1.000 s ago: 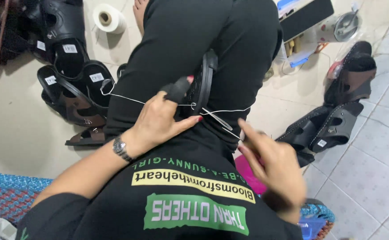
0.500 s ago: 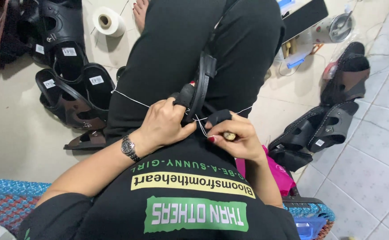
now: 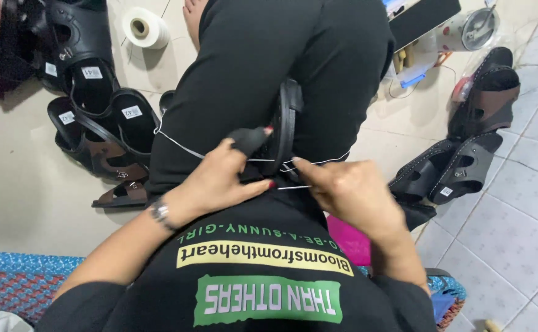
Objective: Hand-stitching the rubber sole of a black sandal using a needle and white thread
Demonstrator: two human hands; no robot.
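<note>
The left hand is gripping the black leather sandal held upright between the person's knees, a dark cover on its forefinger. Just to the right, the right hand is pinching a thin metal needle, with white thread running taut leftward past the left hand. Above-left of the left hand, a white thread spool is standing on the floor.

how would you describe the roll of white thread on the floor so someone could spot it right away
Start at the pale floor in the upper left, beside the person's black trouser leg. Just right of the pile of black sandals there lies the thread roll. It is the only white, round thing among the dark footwear, a stubby spool lying on its side with its hollow core showing.
</note>
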